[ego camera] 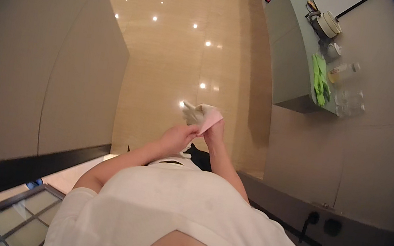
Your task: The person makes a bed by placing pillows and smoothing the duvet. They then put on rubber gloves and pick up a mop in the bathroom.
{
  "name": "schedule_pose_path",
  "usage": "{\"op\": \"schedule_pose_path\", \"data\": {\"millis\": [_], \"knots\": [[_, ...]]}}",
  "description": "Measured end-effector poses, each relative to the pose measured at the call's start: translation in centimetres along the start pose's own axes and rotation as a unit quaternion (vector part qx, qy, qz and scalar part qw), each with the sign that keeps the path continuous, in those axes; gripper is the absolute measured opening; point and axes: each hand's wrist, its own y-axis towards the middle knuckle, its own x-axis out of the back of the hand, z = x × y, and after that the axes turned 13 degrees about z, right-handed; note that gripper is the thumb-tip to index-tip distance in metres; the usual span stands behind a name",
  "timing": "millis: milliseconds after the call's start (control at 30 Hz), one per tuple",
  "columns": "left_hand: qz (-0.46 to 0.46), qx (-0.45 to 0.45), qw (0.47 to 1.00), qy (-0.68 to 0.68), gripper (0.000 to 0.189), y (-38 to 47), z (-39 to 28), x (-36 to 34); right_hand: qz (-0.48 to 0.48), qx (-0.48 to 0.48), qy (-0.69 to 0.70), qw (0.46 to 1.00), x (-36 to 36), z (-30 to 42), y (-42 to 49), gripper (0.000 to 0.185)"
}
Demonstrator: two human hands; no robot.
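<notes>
A whitish glove point(193, 114) with a pink inside showing at its folded cuff is held out in front of my body, above the floor. My left hand point(178, 138) pinches the edge of the cuff between thumb and fingers. On the other side of the cuff, my right hand point(215, 131) grips it, its fingers mostly hidden behind the pink fabric. A second white piece point(185, 155), which looks like glove fingers, hangs below my left wrist, close to my waist; most of it is hidden.
To the right, a greenish cabinet point(292, 57) carries bright green rubber gloves point(319, 80), a bottle of yellowish liquid point(336, 73), a lidded white cup point(334, 50) and a cream pot point(328, 25). Tall panels point(57, 50) stand left. A dark door handle point(306, 223) is at lower right.
</notes>
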Motion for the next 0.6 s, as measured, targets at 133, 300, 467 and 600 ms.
{"op": "schedule_pose_path", "data": {"millis": [133, 300, 467, 600], "knots": [[0.054, -0.003, 0.998, 0.024, 0.013, 2.9, 0.4, 0.5, 0.161, -0.027, 0.257, 0.953, 0.5, 1.8, 2.1, 0.038], [0.195, 0.028, 0.979, -0.041, 0.012, 7.2, -1.4, 2.0, -0.020, 0.119, 0.167, 0.979, 1.0, 4.3, 6.1, 0.055], [0.206, -0.029, 0.937, -0.281, 0.013, 9.5, -3.0, 5.2, -0.052, 0.225, 0.014, 0.973, 1.6, 6.0, 9.1, 0.070], [0.186, -0.011, 0.935, -0.302, 0.012, 10.1, -3.2, 7.6, -0.119, 0.160, -0.187, 0.962, 1.5, 7.6, 11.4, 0.073]]}}
